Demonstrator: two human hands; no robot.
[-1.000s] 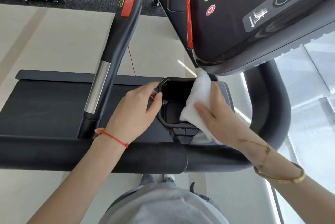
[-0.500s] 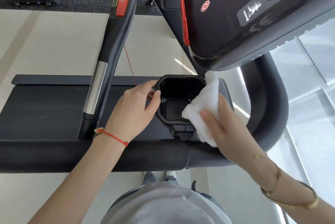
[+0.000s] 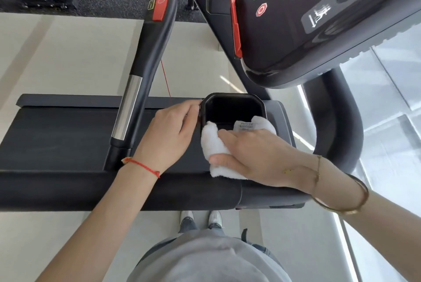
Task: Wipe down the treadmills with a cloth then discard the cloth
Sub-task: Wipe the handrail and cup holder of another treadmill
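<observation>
A white cloth [image 3: 214,145] lies over the near rim of the treadmill's black cup holder [image 3: 232,103]. My right hand [image 3: 257,156] lies on top of the cloth and grips it, thumb curled round its near end, a label showing by the fingers. My left hand [image 3: 168,135] rests on the holder's left edge, its fingertips pinching something small there that I cannot make out. The dark console [image 3: 319,15] with green and red buttons hangs above at the upper right.
A black handrail [image 3: 148,58] with a red pad and a chrome section runs up on the left. The running belt [image 3: 57,138] lies beneath it. A thick front crossbar [image 3: 114,192] spans below my hands. A curved side rail [image 3: 341,126] stands at the right.
My right hand has carried the cloth from the cup holder's right rim down and left onto its near rim. My left hand stays at the left edge.
</observation>
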